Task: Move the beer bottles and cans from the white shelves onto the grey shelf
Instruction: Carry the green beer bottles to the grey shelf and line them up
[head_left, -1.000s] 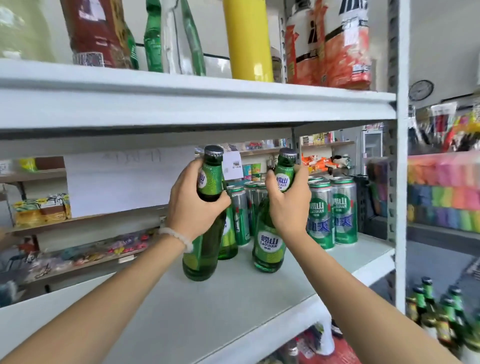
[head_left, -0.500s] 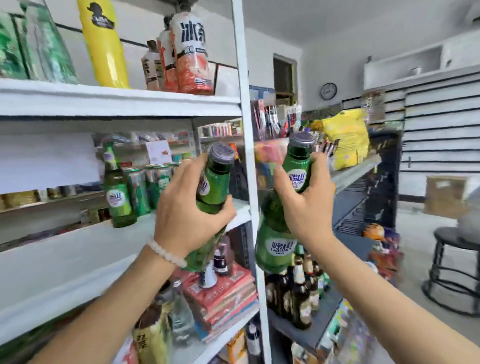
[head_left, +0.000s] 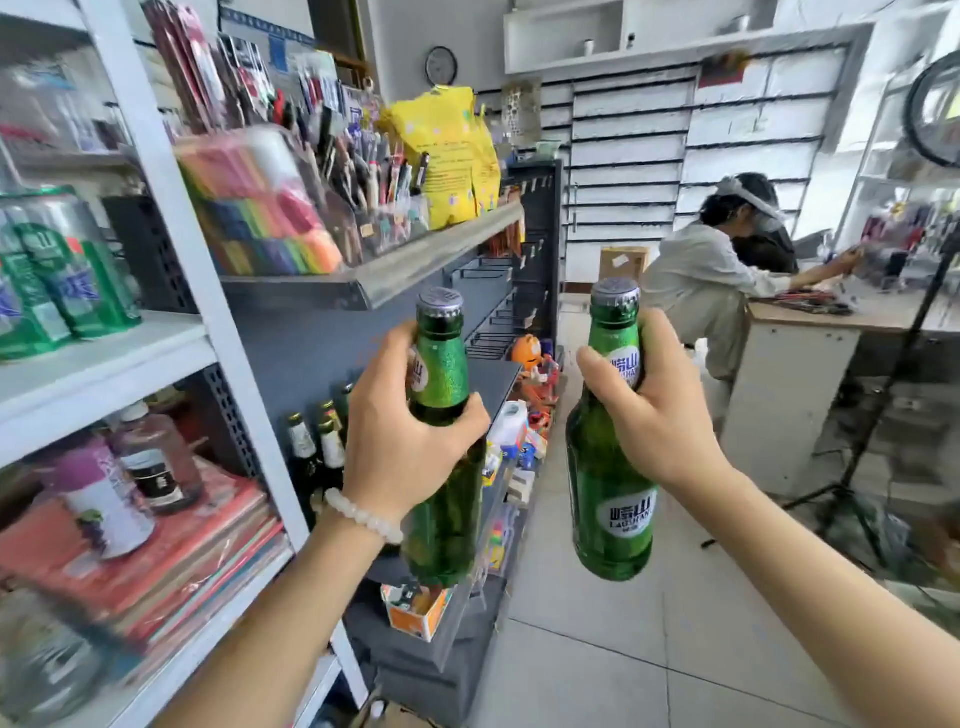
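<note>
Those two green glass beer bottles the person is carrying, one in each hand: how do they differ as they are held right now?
The green glass bottle in the left hand tilts, base swung toward the grey shelf; the green glass bottle in the right hand hangs nearer upright. The left-hand bottle's body label is turned away; the right-hand bottle's white oval label faces the camera. Both are capped, gripped round the neck and shoulder.

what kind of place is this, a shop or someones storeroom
Most likely a small general shop. The white shelves hold beer cans, the grey shelf displays pens and colourful packs, and a person leans over a counter further back.
</note>
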